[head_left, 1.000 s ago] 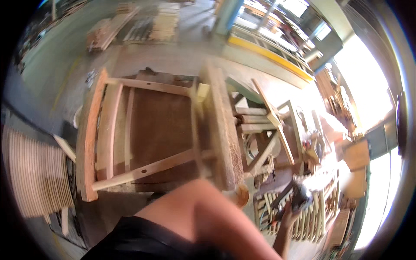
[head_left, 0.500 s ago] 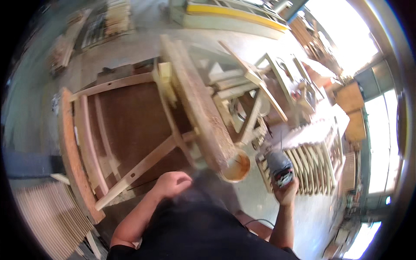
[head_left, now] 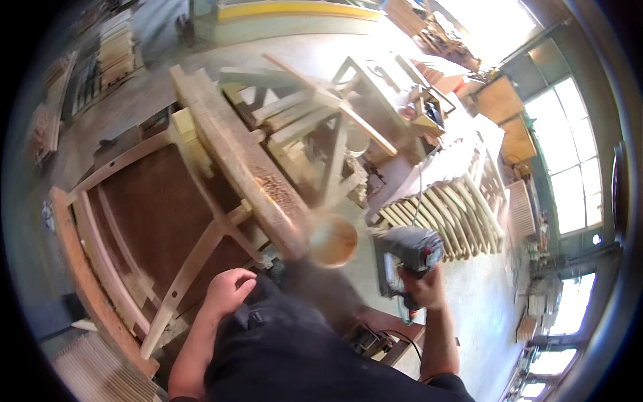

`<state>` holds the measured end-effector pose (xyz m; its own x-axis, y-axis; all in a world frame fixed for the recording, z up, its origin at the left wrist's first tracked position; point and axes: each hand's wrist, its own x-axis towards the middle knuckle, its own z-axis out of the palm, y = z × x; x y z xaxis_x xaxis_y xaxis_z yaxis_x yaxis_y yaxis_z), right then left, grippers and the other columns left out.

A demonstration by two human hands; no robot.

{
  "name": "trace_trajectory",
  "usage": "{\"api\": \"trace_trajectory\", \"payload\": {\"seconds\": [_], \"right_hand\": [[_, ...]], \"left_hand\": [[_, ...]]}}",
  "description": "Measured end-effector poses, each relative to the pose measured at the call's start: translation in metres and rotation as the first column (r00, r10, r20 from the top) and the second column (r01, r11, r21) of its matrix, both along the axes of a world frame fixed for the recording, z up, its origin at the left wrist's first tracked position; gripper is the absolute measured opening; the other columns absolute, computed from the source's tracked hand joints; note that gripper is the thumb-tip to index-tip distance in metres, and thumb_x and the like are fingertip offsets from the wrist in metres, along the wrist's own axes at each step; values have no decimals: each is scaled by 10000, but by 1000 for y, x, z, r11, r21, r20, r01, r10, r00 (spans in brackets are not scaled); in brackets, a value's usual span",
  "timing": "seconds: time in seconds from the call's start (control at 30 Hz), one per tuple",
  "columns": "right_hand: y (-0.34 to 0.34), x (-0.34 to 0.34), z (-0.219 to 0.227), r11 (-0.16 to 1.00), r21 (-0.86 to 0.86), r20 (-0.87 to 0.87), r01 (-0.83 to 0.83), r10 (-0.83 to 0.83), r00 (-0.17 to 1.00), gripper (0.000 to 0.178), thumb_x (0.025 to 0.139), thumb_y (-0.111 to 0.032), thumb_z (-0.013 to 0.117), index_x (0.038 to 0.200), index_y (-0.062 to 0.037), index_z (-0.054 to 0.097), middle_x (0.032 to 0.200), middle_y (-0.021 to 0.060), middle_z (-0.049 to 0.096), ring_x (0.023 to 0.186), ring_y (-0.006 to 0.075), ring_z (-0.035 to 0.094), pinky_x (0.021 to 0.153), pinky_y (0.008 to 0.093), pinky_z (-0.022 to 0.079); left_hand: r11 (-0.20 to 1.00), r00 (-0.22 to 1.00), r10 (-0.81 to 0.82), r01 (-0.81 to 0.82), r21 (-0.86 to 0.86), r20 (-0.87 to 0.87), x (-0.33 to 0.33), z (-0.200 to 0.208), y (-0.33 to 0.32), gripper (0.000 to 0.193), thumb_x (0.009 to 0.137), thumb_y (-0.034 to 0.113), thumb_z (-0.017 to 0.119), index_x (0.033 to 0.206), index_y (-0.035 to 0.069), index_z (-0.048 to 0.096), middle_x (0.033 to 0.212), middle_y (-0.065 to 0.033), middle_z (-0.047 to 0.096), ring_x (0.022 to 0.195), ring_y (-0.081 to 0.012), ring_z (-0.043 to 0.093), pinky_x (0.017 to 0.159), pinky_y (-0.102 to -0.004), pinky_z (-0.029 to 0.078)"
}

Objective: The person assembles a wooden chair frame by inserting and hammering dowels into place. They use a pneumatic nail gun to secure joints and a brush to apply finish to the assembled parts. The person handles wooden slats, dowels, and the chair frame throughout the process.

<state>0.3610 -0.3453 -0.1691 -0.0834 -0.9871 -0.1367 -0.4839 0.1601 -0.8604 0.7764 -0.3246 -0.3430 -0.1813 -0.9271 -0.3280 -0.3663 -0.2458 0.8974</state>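
In my right hand (head_left: 423,289) is a grey-and-black nail gun (head_left: 410,246), gripped by its handle and raised at my right side. An air hose fitting with an orange part shows below the handle. My left hand (head_left: 229,292) hangs in front of my body with its fingers curled in, and nothing shows in them. Close to it lies a pale wooden frame of bars (head_left: 191,269) with a small hole in one bar. The frame rests on a brown board (head_left: 157,214), beside a thick timber beam (head_left: 234,157) strewn with sawdust.
A round tub (head_left: 333,241) stands off the beam's near end. Wooden frames and offcuts (head_left: 335,127) are piled beyond the beam. To the right stands a stack of curved slatted parts (head_left: 445,214). An orange-brown board edge (head_left: 100,281) borders the left side; ribbed wood (head_left: 100,368) lies below it.
My view has swung right, so the bench has shifted left. The nail gun has turned from pointing away to lying more sideways in my right hand. My left hand stays curled.
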Motion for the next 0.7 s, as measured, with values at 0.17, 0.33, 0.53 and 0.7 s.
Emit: {"api": "trace_trajectory", "payload": {"seconds": [0.17, 0.33, 0.53, 0.7], "right_hand": [[-20, 105, -29, 949, 195, 249, -247, 196, 948, 187, 944, -37, 690, 1126, -1, 712, 934, -8, 700, 830, 74, 606, 718, 268, 506], [-108, 210, -17, 841, 204, 255, -501, 449, 857, 255, 1062, -179, 574, 932, 3, 699, 757, 10, 663, 667, 77, 588, 574, 256, 459], [-217, 364, -40, 869, 247, 347, -429, 334, 876, 499, 1090, -516, 509, 942, -59, 644, 793, -30, 606, 721, 59, 552, 626, 239, 454], [-306, 432, -117, 895, 310, 201, -322, 269, 942, 670, 1027, -671, 512, 885, -34, 663, 787, 5, 600, 745, 109, 538, 682, 303, 463]], "left_hand": [[1000, 991, -29, 29, -6, -129, 19, 5, -13, 577, 982, 362, 726, 1408, 6, 570, 1065, -88, 757, 972, -162, 707, 874, -319, 554], [999, 767, 5, -39, -39, -641, 23, -6, -51, 838, 1058, 475, 590, 1634, 21, 185, 1408, -141, 578, 1095, -164, 609, 920, -318, 516], [788, 509, 376, -615, -21, -774, 24, -27, -149, 695, 1099, 296, 524, 1648, 35, 187, 1076, -68, 600, 921, -148, 584, 843, -324, 508], [723, 579, 576, -690, 29, -578, 97, -35, -213, 588, 1102, 271, 478, 1621, 50, 311, 913, -93, 616, 791, -173, 596, 726, -353, 517]]}}
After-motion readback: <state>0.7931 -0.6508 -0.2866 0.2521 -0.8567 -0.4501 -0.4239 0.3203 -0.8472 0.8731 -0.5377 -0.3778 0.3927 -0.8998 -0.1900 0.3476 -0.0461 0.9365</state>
